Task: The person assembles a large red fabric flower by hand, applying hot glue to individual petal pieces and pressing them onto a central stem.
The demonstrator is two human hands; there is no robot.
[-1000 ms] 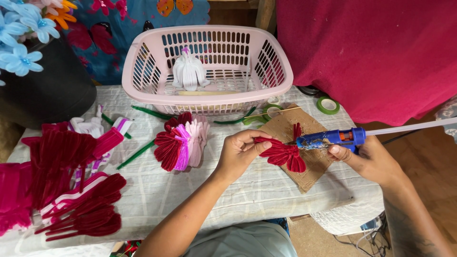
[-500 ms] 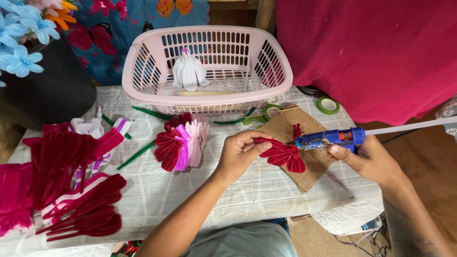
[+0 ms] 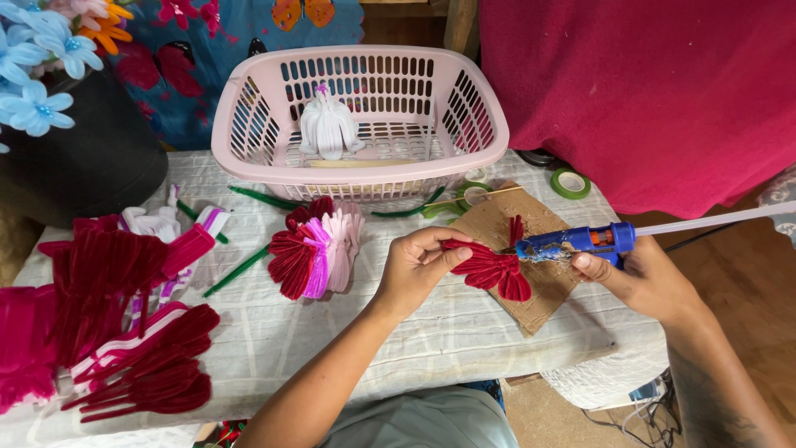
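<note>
My left hand [image 3: 419, 267] pinches a dark red chenille petal cluster [image 3: 491, 269] over a piece of brown cardboard [image 3: 504, 226]. My right hand [image 3: 643, 278] grips a blue glue gun [image 3: 578, 242] with a white glue stick out its back, its nozzle touching the petal cluster's gathered end. A small red petal piece [image 3: 516, 227] lies on the cardboard just beyond the nozzle.
A pink plastic basket [image 3: 358, 170] holding a white petal piece [image 3: 328, 129] stands behind. A pile of red, purple and pink petals [image 3: 316, 250], green stems [image 3: 236, 270] and heaps of red petals [image 3: 99, 323] lie left. Green tape rolls [image 3: 570, 182] sit right.
</note>
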